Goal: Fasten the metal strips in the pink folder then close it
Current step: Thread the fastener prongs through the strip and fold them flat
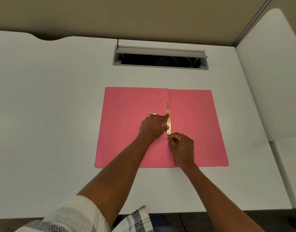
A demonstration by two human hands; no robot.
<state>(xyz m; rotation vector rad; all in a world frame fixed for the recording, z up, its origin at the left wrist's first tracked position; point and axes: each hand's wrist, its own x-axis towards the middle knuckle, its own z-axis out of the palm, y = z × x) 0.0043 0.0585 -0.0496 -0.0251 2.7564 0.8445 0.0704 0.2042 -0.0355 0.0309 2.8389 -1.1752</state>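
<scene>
The pink folder [194, 124] lies open and flat on the white desk, its spine running away from me. A gold metal fastener bar [168, 123] lies along the spine. One thin metal strip [167, 105] stands up from the bar's far end. My left hand [153, 127] rests on the left flap, with its fingertips pressing the bar's left side. My right hand [181, 147] pinches at the bar's near end; what it pinches is hidden by the fingers. A small metal piece [154, 113] lies on the left flap just beyond my left hand.
The white desk [51, 114] extends all round the folder. A grey cable slot [160, 57] with its lid raised opens behind the folder. A second white desk [269, 81] adjoins on the right. Beige partition panels stand at the back.
</scene>
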